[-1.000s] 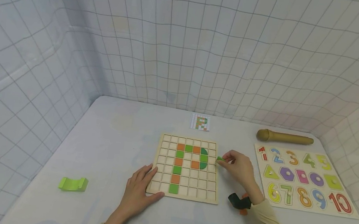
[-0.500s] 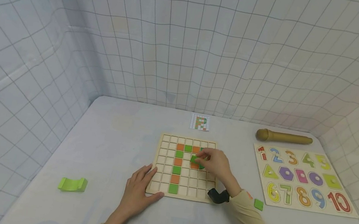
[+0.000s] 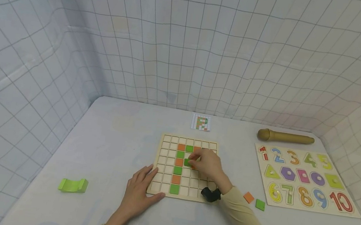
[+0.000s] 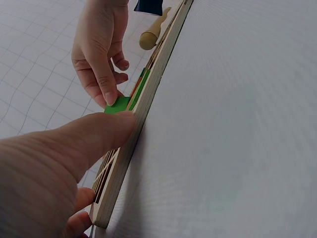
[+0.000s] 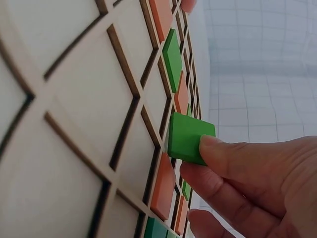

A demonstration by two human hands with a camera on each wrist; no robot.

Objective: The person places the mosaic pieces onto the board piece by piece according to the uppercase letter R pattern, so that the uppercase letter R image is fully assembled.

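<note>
A wooden grid board (image 3: 163, 160) lies on the table, with orange and green tiles seated in some of its cells. My right hand (image 3: 209, 165) is over the board and pinches a green square tile (image 5: 188, 136) between thumb and fingers. That tile is tilted at a cell, just right of an orange tile (image 3: 179, 162) in the left column. Part of the pattern, including the dark green rounded pieces, is hidden under the right hand in the head view. My left hand (image 3: 137, 190) rests at the board's front left corner, its thumb (image 4: 106, 129) along the front edge.
A loose orange tile (image 3: 248, 197) and green tile (image 3: 260, 204) lie right of the board. Farther right are a number puzzle board (image 3: 308, 182) and a brown microphone-shaped object (image 3: 286, 137). A pattern card (image 3: 201, 123) lies behind; a light green curved block (image 3: 73, 185) sits left.
My right hand has carried the green tile leftward from beside the board's right edge to a cell near the left column. The left hand has stayed in place.
</note>
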